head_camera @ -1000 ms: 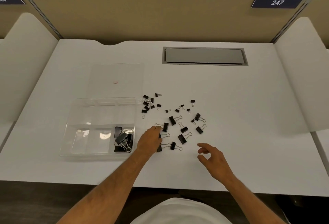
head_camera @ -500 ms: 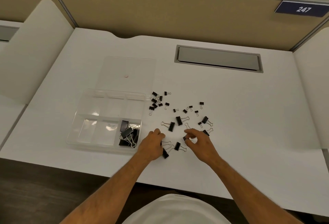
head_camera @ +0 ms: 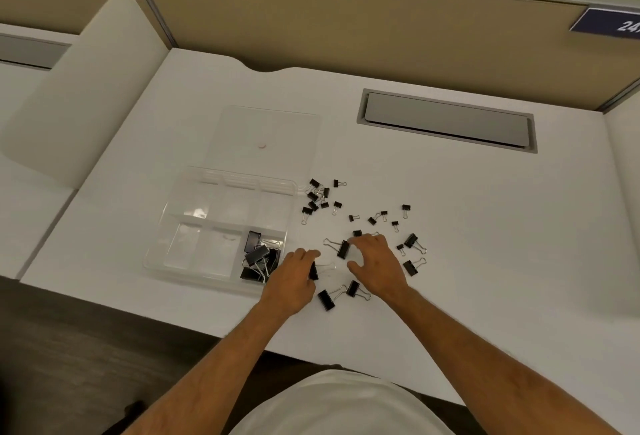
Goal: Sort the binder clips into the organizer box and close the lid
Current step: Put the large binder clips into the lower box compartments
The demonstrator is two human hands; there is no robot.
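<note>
The clear organizer box [head_camera: 156, 252] sits at the desk's front left, its lid [head_camera: 266, 130] lying open and flat behind it. Several large black binder clips [head_camera: 258, 258] fill its front right compartment. Loose clips are scattered to its right: a cluster of small ones [head_camera: 317, 195], medium ones [head_camera: 412, 240], and two large ones [head_camera: 325, 299] near the front. My left hand [head_camera: 292, 280] is curled beside the box's front right corner, gripping a large clip [head_camera: 313, 271]. My right hand [head_camera: 379, 263] lies palm down with fingers spread, fingertips touching a large clip [head_camera: 343, 249].
A grey cable hatch [head_camera: 446, 121] is set into the white desk [head_camera: 502, 244] at the back right. White curved dividers [head_camera: 86, 88] flank the desk, with a tan partition behind. The desk's front edge runs just below my forearms.
My right hand moved forward and left from the desk's front into the loose clips. My left hand stayed by the box corner and closed on a large clip. The view shifted left.
</note>
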